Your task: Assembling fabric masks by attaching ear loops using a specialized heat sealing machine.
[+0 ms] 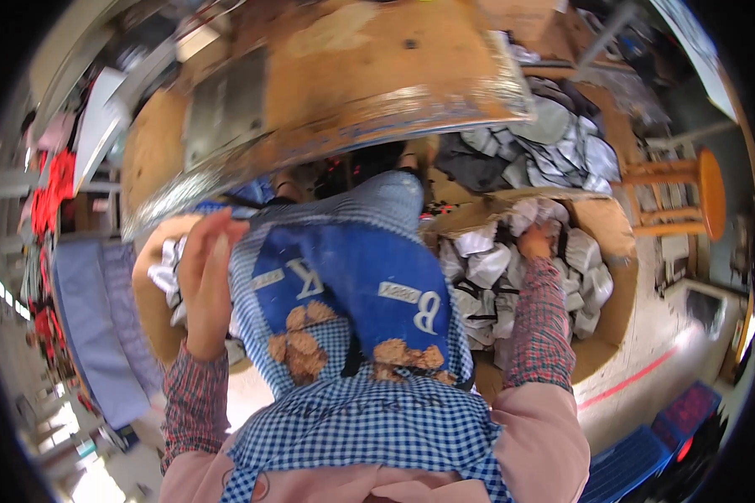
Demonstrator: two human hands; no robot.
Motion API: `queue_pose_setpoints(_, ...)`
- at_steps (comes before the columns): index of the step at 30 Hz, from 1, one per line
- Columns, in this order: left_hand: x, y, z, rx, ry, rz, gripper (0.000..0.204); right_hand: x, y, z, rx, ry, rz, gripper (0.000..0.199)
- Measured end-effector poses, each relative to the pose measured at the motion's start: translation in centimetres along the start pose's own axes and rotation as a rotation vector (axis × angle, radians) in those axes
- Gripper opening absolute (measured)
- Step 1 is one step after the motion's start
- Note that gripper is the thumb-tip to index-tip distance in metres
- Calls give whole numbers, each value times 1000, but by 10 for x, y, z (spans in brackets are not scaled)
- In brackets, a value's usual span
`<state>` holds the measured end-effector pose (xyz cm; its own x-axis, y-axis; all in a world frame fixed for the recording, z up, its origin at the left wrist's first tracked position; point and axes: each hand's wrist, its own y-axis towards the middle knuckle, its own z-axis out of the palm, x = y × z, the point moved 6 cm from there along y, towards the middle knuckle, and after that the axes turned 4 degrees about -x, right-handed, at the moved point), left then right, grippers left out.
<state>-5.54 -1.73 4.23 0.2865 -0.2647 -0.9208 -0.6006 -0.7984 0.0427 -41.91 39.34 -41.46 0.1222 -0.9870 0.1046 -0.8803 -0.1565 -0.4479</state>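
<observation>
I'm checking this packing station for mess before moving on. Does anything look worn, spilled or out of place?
The worktable top is scuffed, its surface worn in pale patches. Grey-white bagged items lie in a loose heap behind the cardboard box. The right hand reaches into that box; the left hand is raised by another bag pile. Nothing looks spilled.

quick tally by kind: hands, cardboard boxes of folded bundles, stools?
Hands: 2 (left hand, right hand)
Cardboard boxes of bundles: 2 (right box, left box)
Wooden stool: 1
Total: 5
</observation>
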Motion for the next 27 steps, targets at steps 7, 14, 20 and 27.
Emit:
queue_pose_setpoints(7,186,-11,-161,-264,302,-174,25,43,-64,-64,-229,-87,29,57)
queue_pose_setpoints(14,333,-42,-218,-231,613,-302,45,53,-136,-120,-625,35,-372,39)
queue_pose_setpoints(20,370,-37,-229,-199,866,-501,40,92,-195,-145,-603,42,-582,24)
queue_pose_setpoints(27,421,-14,-255,-429,793,-431,32,138,-224,-175,-581,-5,-820,19)
